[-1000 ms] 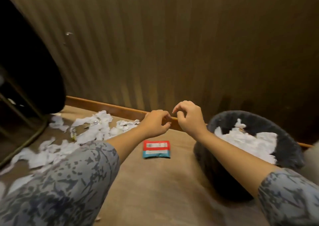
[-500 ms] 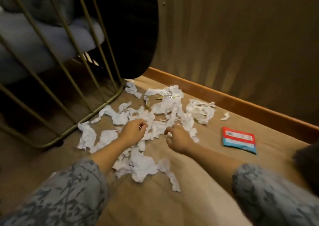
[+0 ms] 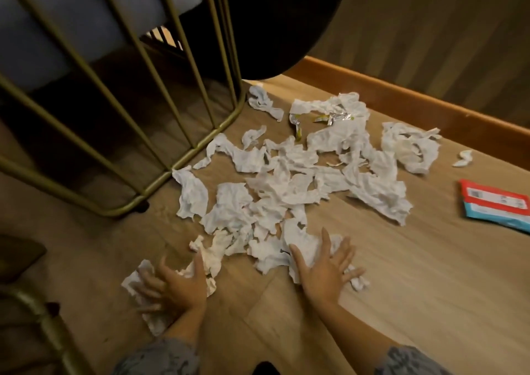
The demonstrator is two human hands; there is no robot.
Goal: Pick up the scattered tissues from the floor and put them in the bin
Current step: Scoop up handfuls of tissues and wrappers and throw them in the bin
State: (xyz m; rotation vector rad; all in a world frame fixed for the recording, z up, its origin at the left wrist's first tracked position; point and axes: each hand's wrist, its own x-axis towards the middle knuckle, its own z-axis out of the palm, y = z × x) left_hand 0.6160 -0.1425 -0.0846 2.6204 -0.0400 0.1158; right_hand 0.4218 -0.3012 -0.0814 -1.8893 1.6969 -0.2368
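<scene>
- Tissues lie crumpled on the wooden floor, one loose heap that starts under the fingertips of both hands and spreads away from them, up toward the skirting board.
- Left hand rests palm down on the near left scraps; its fingers are spread and a little curled, pressing paper rather than closed on it. They are blurred, so how much paper they have caught is unclear.
- Right hand lies flat on a larger sheet at the near edge of the heap, fingers splayed and slack, grasping nothing yet.
- Most of the heap sits just beyond the right fingertips and ahead of the gap between the two hands; the right hand is the nearer one to the bulk.
- The heap's long axis runs from near the left fingers diagonally away to the far right, toward the packet, which lies well apart from both hands.
- A gold chair frame stands beyond the left fingers, touching or almost touching the heap's far left edge.
- The bin is not in view, so which way the load must travel cannot be told from here.
- Judgement: a raking pull of both hands toward each other looks like the fitting next move, since the paper lies between and ahead of the fingers. Thin scraps may slip out at the sides.
</scene>
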